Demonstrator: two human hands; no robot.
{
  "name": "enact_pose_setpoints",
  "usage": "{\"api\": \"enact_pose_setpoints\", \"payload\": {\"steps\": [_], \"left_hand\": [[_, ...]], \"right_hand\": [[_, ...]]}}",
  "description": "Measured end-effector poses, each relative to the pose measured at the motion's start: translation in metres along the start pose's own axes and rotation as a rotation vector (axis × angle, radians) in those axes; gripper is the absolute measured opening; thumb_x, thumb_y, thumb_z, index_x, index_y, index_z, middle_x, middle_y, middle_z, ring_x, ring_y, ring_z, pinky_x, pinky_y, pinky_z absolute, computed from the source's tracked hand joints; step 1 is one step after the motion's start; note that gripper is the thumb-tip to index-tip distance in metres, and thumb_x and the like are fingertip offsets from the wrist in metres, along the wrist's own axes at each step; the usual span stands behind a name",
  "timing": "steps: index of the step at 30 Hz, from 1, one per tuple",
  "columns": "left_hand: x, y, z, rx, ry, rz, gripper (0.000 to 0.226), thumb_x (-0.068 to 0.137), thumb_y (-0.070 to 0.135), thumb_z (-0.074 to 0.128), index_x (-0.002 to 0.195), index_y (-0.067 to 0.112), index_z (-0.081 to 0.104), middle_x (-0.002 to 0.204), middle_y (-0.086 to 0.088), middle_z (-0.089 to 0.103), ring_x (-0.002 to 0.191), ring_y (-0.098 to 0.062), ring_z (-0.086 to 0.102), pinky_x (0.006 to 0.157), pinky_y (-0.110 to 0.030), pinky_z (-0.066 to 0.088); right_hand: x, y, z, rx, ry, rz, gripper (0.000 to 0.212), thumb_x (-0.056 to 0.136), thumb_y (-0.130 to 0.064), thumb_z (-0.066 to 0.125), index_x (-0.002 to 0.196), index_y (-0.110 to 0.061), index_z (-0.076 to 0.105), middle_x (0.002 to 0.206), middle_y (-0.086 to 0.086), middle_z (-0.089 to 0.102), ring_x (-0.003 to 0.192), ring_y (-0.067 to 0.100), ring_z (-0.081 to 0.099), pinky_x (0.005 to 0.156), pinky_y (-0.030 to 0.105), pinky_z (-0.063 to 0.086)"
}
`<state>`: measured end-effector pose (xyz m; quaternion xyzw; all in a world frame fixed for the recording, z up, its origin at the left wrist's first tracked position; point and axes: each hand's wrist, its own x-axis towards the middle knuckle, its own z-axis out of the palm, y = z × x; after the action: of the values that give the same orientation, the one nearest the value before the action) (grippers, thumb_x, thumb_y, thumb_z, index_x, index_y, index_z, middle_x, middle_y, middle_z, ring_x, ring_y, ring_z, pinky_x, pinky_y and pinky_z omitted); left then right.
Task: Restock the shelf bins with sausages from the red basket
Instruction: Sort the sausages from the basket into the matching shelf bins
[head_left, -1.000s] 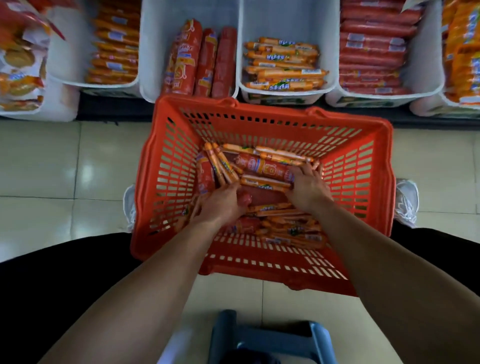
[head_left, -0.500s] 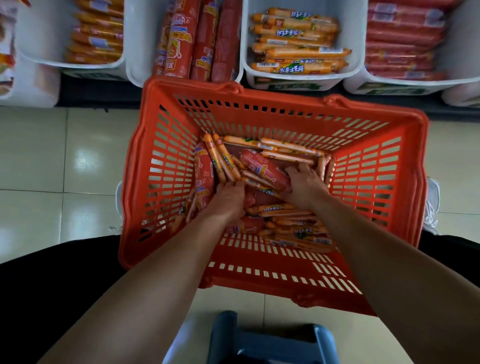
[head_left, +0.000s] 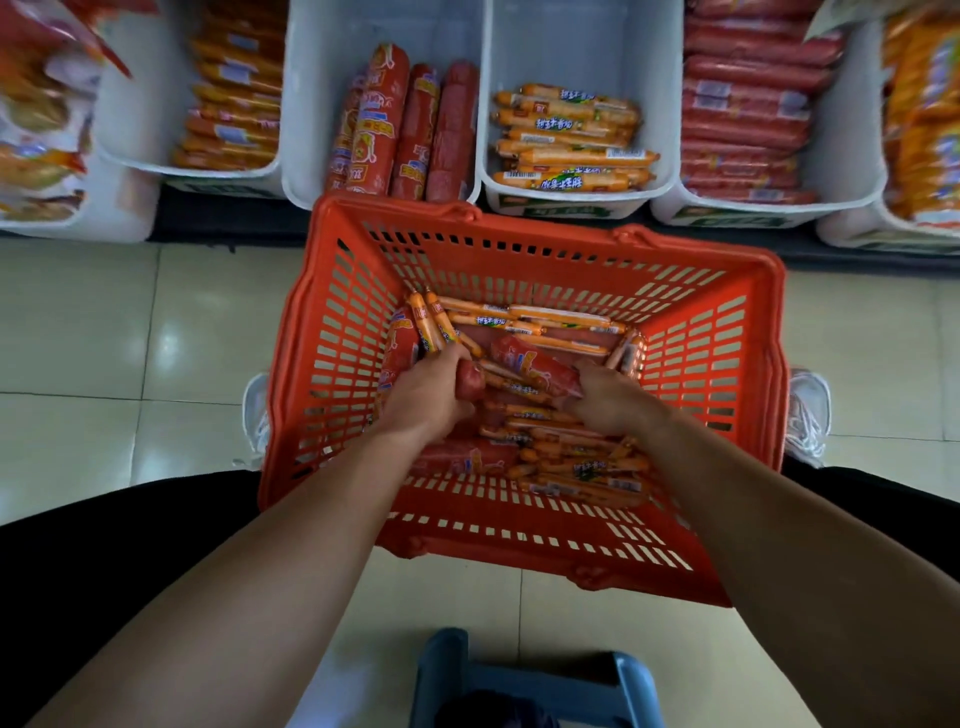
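In the red basket (head_left: 332, 364) on the floor (head_left: 104, 338), the left hand (head_left: 431, 400) curls its fingers round a dark red sausage (head_left: 470, 382), its end poking out. Beside it the labelled red sausage (head_left: 535, 366) lies diagonally, far-left to near-right, its near end gripped by the right hand (head_left: 610, 402). The matching shelf bin (head_left: 309, 104) stands straight ahead, nearer the left hand.

1. A red slotted plastic basket (head_left: 519, 512) stands on the tiled floor (head_left: 104, 338), just before the low shelf.
2. A row of white plastic bins (head_left: 582, 47) sits on that shelf, behind the basket.
3. Thin orange-wrapped sausages (head_left: 571, 462) lie in the basket along its far and near walls.
4. Thick red-wrapped sausages (head_left: 535, 366) lie mid-basket, with the left hand (head_left: 431, 395) and right hand (head_left: 608, 400) on them.
5. A blue plastic stool (head_left: 530, 675) stands before the basket's near wall.
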<state>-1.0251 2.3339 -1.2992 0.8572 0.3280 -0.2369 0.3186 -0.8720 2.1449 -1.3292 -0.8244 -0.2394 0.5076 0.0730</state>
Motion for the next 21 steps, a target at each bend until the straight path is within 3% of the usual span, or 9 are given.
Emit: {"api": "enact_pose_setpoints", "payload": {"steps": [4,8,10,14,18,21], "left_hand": [[-0.022,0.007,-0.025,0.019,0.202,0.038,0.047,0.075,0.034,0.081,0.115,0.029,0.058,0.116,-0.005,0.062,0.102,-0.029,0.062,0.085,-0.036,0.048],[-0.043,0.001,-0.031,0.021,0.248,-0.064,0.035,0.072,0.035,0.081,0.094,0.024,0.056,0.094,-0.001,0.059,0.089,-0.029,0.063,0.07,-0.032,0.043],[-0.047,-0.005,-0.03,0.037,0.208,-0.128,0.038,0.072,0.04,0.081,0.094,0.022,0.056,0.09,0.001,0.061,0.087,-0.026,0.063,0.07,-0.032,0.044],[-0.043,-0.013,-0.025,0.163,0.023,-0.229,0.056,0.071,0.07,0.071,0.104,0.025,0.06,0.099,-0.002,0.064,0.093,-0.027,0.064,0.074,-0.034,0.049],[-0.03,-0.02,-0.016,0.284,-0.105,-0.238,0.051,0.08,0.041,0.073,0.126,0.023,0.059,0.118,-0.007,0.064,0.107,-0.029,0.064,0.084,-0.038,0.052],[-0.021,-0.026,-0.014,0.154,-0.222,-0.204,0.059,0.074,0.047,0.08,0.126,0.024,0.065,0.123,-0.005,0.064,0.112,-0.027,0.061,0.088,-0.035,0.048]], "right_hand": [[-0.019,-0.004,-0.004,0.017,0.03,0.025,0.06,0.094,-0.044,0.062,0.144,-0.018,0.041,0.133,0.011,0.06,0.116,0.03,0.058,0.099,0.037,0.046],[-0.031,-0.005,0.003,0.075,0.07,0.051,0.063,0.093,-0.041,0.064,0.146,-0.018,0.039,0.13,0.012,0.061,0.115,0.031,0.059,0.097,0.037,0.047],[-0.032,-0.004,0.011,0.075,0.068,0.061,0.063,0.093,-0.043,0.063,0.145,-0.017,0.039,0.129,0.012,0.061,0.114,0.031,0.059,0.096,0.037,0.048],[-0.024,-0.003,0.025,0.15,0.034,0.085,0.07,0.088,-0.046,0.064,0.145,-0.017,0.037,0.129,0.012,0.06,0.109,0.03,0.06,0.091,0.039,0.05],[-0.011,-0.007,0.035,0.166,0.01,0.092,0.082,0.084,-0.048,0.071,0.148,-0.017,0.033,0.134,0.011,0.057,0.114,0.03,0.059,0.089,0.035,0.047],[-0.004,-0.012,0.039,0.188,0.026,0.063,0.076,0.087,-0.055,0.066,0.146,-0.016,0.037,0.129,0.008,0.06,0.11,0.028,0.06,0.084,0.033,0.047]]}}
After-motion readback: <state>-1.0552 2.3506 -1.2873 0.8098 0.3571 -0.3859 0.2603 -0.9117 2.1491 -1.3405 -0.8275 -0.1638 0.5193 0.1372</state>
